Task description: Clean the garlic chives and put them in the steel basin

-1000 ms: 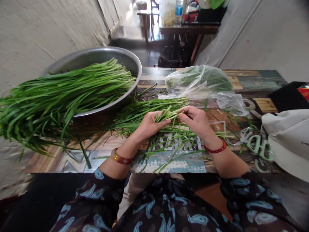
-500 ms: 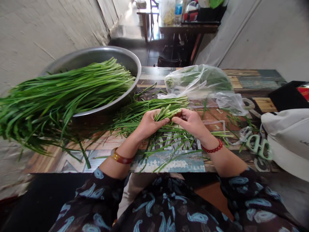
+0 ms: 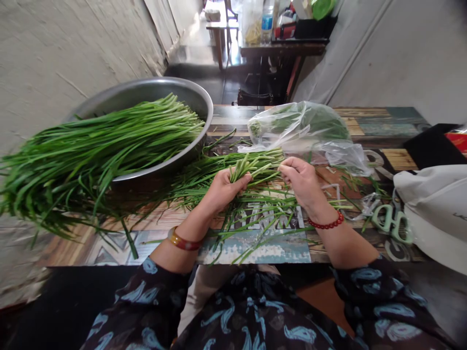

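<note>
My left hand (image 3: 228, 187) is wrapped round a small bunch of garlic chives (image 3: 241, 166), whose pale stem ends stick out above the thumb. To its right, my right hand (image 3: 299, 181) is closed in a pinch by the cut stems; what its fingertips hold, if anything, is too small to make out. Under and behind both hands lies a pile of garlic chives (image 3: 197, 177) on the patterned table (image 3: 244, 116). Loose chive blades (image 3: 255, 238) are strewn in front of the left hand.
A large metal basin (image 3: 208, 109) at the left overflows with garlic chives (image 3: 109, 141). A clear plastic bag (image 3: 299, 126) of greens lies at the back. On the right are green-handled scissors (image 3: 392, 223), a white cap (image 3: 434, 214) and a dark box (image 3: 434, 143).
My right hand has moved a little right, away from my left hand, leaving a gap between them. The left hand still holds its bunch, whose stems now fan out more.
</note>
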Motion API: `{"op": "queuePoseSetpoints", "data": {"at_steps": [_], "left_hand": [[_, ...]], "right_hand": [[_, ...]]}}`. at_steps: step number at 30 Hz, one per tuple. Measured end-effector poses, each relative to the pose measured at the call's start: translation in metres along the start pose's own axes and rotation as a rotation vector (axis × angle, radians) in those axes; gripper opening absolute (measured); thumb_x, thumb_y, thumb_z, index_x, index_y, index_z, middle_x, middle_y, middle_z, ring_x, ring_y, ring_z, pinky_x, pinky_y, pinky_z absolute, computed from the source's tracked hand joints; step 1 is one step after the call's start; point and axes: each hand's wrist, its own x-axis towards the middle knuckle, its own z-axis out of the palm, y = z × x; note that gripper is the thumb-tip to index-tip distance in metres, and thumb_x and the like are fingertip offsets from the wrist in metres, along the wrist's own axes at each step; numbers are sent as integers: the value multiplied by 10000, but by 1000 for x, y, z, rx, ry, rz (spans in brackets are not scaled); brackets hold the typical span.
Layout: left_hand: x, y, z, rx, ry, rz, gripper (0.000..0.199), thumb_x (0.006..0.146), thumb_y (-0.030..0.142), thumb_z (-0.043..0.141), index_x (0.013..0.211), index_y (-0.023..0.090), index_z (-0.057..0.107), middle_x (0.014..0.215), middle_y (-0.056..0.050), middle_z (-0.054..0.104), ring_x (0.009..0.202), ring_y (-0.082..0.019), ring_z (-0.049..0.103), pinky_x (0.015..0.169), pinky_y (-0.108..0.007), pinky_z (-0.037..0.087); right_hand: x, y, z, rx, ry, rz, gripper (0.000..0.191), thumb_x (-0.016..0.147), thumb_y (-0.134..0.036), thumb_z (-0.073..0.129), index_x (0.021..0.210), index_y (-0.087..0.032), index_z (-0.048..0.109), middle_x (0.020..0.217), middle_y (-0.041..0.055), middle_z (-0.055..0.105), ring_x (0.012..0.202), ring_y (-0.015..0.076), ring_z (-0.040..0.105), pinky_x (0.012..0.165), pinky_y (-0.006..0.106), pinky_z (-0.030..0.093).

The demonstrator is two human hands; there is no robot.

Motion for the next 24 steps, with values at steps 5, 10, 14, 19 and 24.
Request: {"op": "queuePoseSetpoints", "data": {"at_steps": [5,10,14,19,24], "left_hand": [[0,5,-3,-92,61,43,314,868,427,650,687,182,575,585,25,520,566,-113,476,614,-273,406],[-1,6,-3,-99,21,41,360,871,437,652,652,183,524,549,40,450,515,-96,394,544,-269,325],[-1,3,-2,-29,-16,30,394,888,445,641,638,173,502,562,42,432,521,-80,364,515,-253,276],[-1,-1,-3,89,-120,26,415,905,462,615,634,162,521,572,35,475,540,-79,403,527,-235,308],[-1,3,-2,127,-155,11,439,897,495,604,623,157,544,561,32,476,552,-87,402,548,-233,332]], "right_hand": [[6,-3,-14,87,100,-2,146,795,-278,583,666,-215,553,606,-44,480,504,86,356,467,229,285],[2,-17,-23,-295,-298,-116,232,820,-301,645,616,-190,638,588,-26,557,560,102,467,542,250,357],[-2,-14,-14,-388,-320,-193,150,805,-323,690,820,-181,737,737,8,668,619,113,540,595,255,428],[-3,-6,0,-261,-189,-234,291,805,-337,701,1046,-175,715,761,2,667,627,117,564,598,249,465],[-6,-9,7,-344,-158,-379,120,840,-297,664,796,-195,710,740,19,704,676,142,615,679,269,494]]}}
